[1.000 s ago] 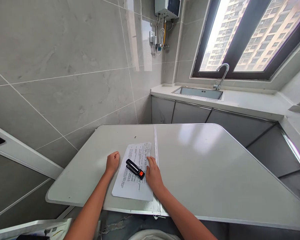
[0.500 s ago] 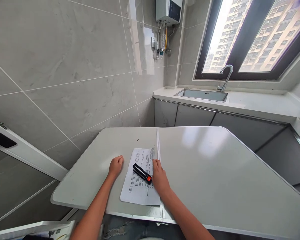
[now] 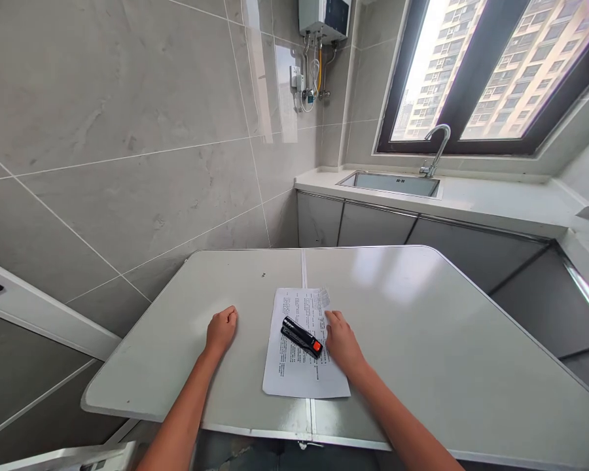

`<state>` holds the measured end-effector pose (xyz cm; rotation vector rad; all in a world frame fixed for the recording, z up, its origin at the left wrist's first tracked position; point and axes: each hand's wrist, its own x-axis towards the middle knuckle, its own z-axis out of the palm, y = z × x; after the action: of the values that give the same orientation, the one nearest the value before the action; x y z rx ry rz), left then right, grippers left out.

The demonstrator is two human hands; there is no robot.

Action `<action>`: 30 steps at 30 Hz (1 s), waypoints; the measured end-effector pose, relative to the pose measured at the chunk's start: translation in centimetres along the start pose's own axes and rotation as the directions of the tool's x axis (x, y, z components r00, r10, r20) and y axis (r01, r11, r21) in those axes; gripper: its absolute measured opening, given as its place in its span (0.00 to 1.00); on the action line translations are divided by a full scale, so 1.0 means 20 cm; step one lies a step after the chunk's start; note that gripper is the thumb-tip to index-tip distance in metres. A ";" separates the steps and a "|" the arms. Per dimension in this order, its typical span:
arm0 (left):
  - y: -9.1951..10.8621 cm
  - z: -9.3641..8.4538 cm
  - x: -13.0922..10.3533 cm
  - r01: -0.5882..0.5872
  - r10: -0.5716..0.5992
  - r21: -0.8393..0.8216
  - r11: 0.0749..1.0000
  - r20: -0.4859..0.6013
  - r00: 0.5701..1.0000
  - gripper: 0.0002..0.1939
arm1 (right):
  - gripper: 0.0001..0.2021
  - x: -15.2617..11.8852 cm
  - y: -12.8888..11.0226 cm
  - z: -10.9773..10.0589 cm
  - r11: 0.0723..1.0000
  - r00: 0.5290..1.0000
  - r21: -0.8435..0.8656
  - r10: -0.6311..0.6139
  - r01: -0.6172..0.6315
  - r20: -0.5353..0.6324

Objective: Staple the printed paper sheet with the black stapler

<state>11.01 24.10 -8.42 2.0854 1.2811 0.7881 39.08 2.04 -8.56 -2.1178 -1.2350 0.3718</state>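
Observation:
A printed sheet of paper (image 3: pixel 287 379) lies on the table across its centre seam, its upper right corner creased. On the sheet rests a black stapler (image 3: pixel 299 335) with an orange-red patch at its near end, set at a slant. My right hand (image 3: pixel 343 343) grips the right edge of the paper with the fingertips, just beside the stapler. To the left of the paper, apart from it, my left hand (image 3: pixel 221 328) rests on the tabletop in a closed fist; nothing shows in it.
The pale folding table (image 3: pixel 422 353) has a metal-edged seam and rounded corners. Small dark specks (image 3: pixel 264 275) lie on its far left part. Beyond it stands a counter (image 3: pixel 495 196) with a sink (image 3: pixel 392 185) and tap (image 3: pixel 439 147). A tiled wall (image 3: pixel 127 131) rises on the left.
The paper has slid to the right over the seam with my right hand, carrying the stapler along. My left fist stays on the table. The view has shifted slightly.

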 end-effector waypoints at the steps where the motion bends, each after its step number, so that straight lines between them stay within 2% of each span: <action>1: 0.04 0.03 -0.01 -0.014 0.014 0.004 1.000 0.008 1.000 0.11 | 0.27 0.00 0.02 -0.01 1.000 1.000 -0.002 -0.004 0.004 0.002; 3: 0.13 0.11 -0.06 -0.084 0.085 -0.012 0.996 0.064 0.994 0.09 | 0.24 0.00 0.05 -0.03 1.000 1.000 -0.005 -0.018 0.018 0.001; 5: 0.23 0.20 -0.12 -0.296 0.299 -0.049 0.954 0.198 0.933 0.11 | 0.23 0.00 0.08 -0.04 1.000 1.000 -0.011 -0.025 0.025 -0.003; 6: 0.27 0.23 -0.15 -0.363 0.361 -0.042 0.931 0.256 0.897 0.13 | 0.23 0.00 0.09 -0.05 1.000 1.000 -0.015 -0.026 0.025 -0.005; 9: 0.33 0.30 -0.22 -0.452 0.417 0.044 0.891 0.317 0.852 0.15 | 0.21 0.00 0.12 -0.07 0.999 0.999 -0.039 -0.034 0.034 -0.004; 14: 0.33 0.29 -0.24 -0.450 0.402 0.098 0.888 0.312 0.861 0.13 | 0.18 0.05 0.15 -0.09 0.993 0.999 -0.110 -0.037 0.039 0.023; 17: 0.35 0.27 -0.24 -0.450 0.398 0.109 0.887 0.315 0.862 0.12 | 0.16 0.06 0.14 -0.10 0.991 0.998 -0.124 -0.059 0.057 -0.009; 19: 0.37 0.27 -0.24 -0.449 0.396 0.117 0.886 0.314 0.863 0.13 | 0.13 0.05 0.10 -0.11 0.991 0.991 -0.081 -0.112 0.107 -0.070; 21: 0.38 0.26 -0.25 -0.449 0.394 0.122 0.885 0.316 0.863 0.13 | 0.11 0.02 0.04 -0.13 0.977 0.974 0.011 -0.211 0.212 -0.081; 24: 0.38 0.26 -0.25 -0.449 0.397 0.111 0.887 0.315 0.862 0.13 | 0.11 -0.03 -0.06 -0.13 0.929 0.932 0.122 -0.358 0.349 0.062; 27: 0.38 0.26 -0.24 -0.437 0.390 0.091 0.895 0.315 0.865 0.13 | 0.11 -0.03 -0.12 -0.11 0.924 0.898 0.066 -0.382 0.377 0.217; 30: 0.36 0.26 -0.24 -0.414 0.375 0.072 0.908 0.305 0.876 0.15 | 0.07 0.02 -0.14 -0.09 0.903 0.873 0.015 -0.418 0.429 0.249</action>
<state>17.28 16.13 -7.64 2.5083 0.7781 0.5443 38.50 2.67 -5.34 -1.7983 -1.8206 0.4223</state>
